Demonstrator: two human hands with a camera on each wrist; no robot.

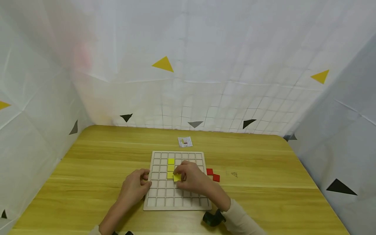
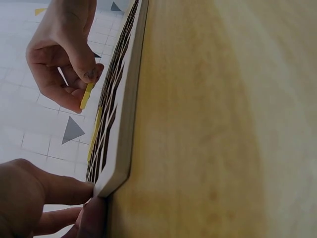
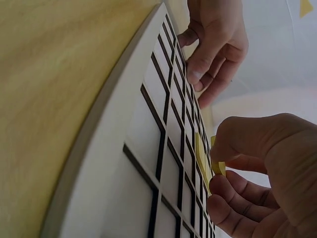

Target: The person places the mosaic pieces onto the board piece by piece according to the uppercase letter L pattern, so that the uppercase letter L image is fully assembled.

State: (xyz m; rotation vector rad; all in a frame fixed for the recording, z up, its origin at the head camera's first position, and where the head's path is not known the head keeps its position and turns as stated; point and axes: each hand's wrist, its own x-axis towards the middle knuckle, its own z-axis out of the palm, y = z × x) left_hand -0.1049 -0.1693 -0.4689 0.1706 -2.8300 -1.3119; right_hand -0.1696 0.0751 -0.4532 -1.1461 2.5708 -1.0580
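Note:
A pale wooden grid board (image 1: 157, 202) lies flat on the table. Three yellow square tiles (image 1: 171, 167) sit in one of its columns. Over the board, my right hand (image 1: 191, 178) pinches another yellow tile (image 1: 177, 178) between thumb and fingers. From the left wrist view, that held tile (image 2: 86, 96) is tilted and raised above the grid surface. My left hand (image 1: 134, 184) holds the board's left edge, its thumb and fingertips at the rim; the left wrist view shows those fingers (image 2: 64, 189) close up at a corner.
Two red square tiles (image 1: 216, 178) lie just right of the board, one partly tucked near its edge. Behind the board is a small printed grid card (image 1: 185, 141) with a coloured pattern. White sheeting (image 1: 205, 98) with coloured triangles encloses the wooden table (image 1: 264, 169).

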